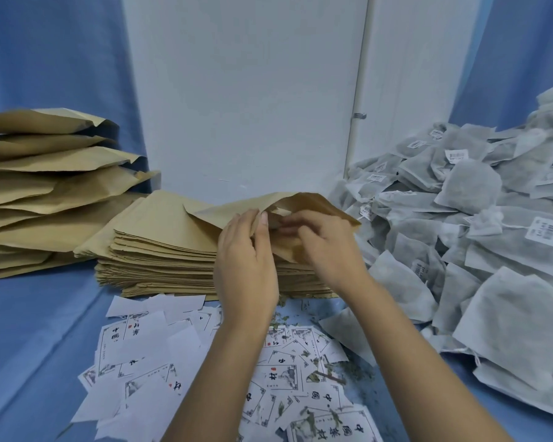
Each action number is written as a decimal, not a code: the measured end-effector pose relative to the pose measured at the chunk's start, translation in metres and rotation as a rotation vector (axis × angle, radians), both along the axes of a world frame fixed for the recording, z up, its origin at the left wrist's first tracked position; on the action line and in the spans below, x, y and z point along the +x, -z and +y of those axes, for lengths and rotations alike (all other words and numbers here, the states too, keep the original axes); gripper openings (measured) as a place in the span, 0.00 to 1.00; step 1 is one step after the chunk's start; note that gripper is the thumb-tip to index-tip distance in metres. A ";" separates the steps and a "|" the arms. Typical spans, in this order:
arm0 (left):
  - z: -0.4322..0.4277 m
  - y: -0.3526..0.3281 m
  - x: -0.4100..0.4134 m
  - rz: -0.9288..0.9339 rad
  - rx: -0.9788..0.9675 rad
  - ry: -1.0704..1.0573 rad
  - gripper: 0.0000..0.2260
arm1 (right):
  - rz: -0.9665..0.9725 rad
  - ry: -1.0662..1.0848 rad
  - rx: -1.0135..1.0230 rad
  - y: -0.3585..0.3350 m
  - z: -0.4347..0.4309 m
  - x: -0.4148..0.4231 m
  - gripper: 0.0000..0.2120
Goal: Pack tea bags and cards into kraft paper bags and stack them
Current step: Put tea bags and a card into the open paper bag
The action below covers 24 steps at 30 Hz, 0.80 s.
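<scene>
Mouth held open for loading

Left hand (246,256) pinches the tan kraft paper bag (304,202) by its lip, atop the flat brown bag stack (160,250), keeping it agape. Right hand (326,247) curls its fingers at the opening; cannot tell what they hold. Grey mesh tea bags (492,234) lie at right, printed white cards (160,346) in front.

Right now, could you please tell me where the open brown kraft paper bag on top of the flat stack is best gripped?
Probably by the raised upper lip of the brown kraft paper bag, from the near side: its mouth gapes that way, where the left hand and right hand hold its edges.
</scene>
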State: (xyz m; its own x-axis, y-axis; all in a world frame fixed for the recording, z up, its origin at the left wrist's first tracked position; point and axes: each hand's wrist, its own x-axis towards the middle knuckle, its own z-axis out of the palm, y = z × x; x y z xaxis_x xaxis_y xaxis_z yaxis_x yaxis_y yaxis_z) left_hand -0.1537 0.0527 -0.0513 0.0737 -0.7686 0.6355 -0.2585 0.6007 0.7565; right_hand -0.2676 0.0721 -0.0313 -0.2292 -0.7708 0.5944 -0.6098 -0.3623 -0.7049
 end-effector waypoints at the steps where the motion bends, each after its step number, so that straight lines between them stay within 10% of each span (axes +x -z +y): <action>1: -0.001 0.000 0.000 0.006 0.007 -0.003 0.22 | -0.088 0.058 -0.051 0.000 0.000 -0.002 0.16; 8: -0.004 -0.001 0.009 0.187 0.041 -0.020 0.19 | -0.364 0.569 -0.209 0.022 -0.004 -0.040 0.13; 18: -0.005 -0.005 0.015 0.375 0.138 -0.102 0.23 | 0.027 0.115 0.452 0.034 -0.002 -0.055 0.15; 24: -0.003 -0.004 0.014 0.370 0.129 -0.101 0.22 | 0.206 0.313 0.546 0.026 -0.005 -0.062 0.11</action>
